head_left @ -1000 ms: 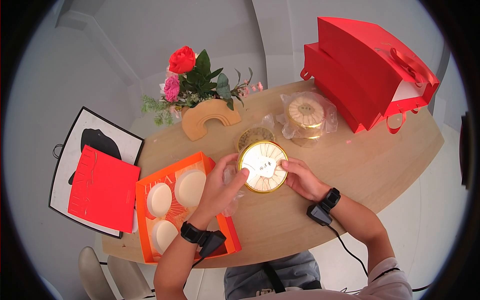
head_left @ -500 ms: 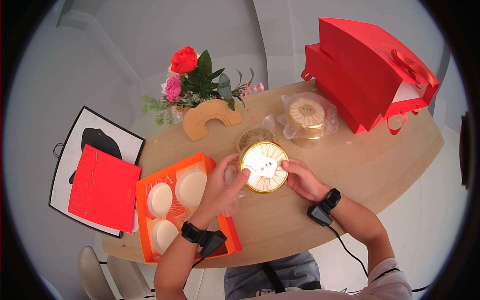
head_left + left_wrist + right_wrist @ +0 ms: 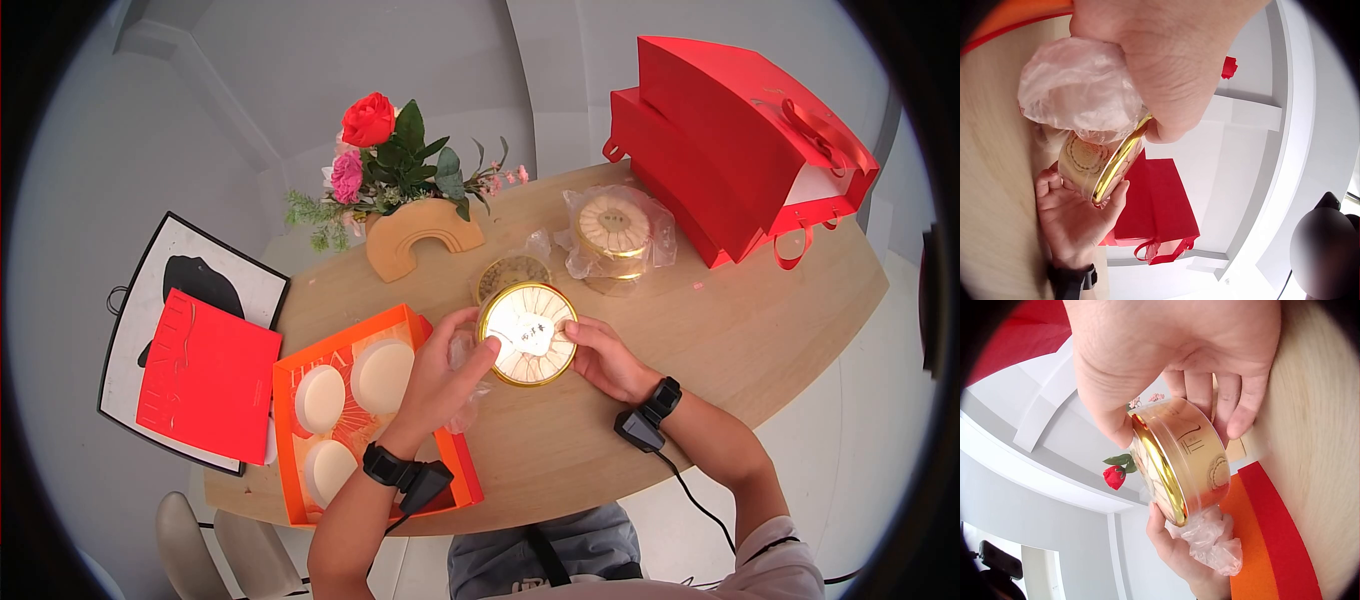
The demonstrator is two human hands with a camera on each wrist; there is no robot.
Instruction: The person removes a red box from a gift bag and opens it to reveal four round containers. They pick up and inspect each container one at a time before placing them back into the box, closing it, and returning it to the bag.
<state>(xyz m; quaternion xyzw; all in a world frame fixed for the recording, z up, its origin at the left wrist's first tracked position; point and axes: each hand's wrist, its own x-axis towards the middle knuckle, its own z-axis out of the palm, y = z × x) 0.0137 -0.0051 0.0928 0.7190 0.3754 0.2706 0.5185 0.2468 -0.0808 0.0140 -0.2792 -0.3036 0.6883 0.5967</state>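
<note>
Both hands hold a round tub with a gold-rimmed lid, tilted so its pleated-pattern top faces the head camera. My left hand grips its left side, thumb on the lid's edge. On the opposite side my right hand holds it, thumb at the rim and fingers around the wall. In the right wrist view, the tub's clear side carries dark lettering and a round seal. Crumpled clear plastic wrap bunches at my left hand, beside the tub.
An orange box with three cream discs lies left, near a red folder on a framed picture. Behind stand a flower vase, a patterned round container, a plastic-wrapped tub and red gift bags.
</note>
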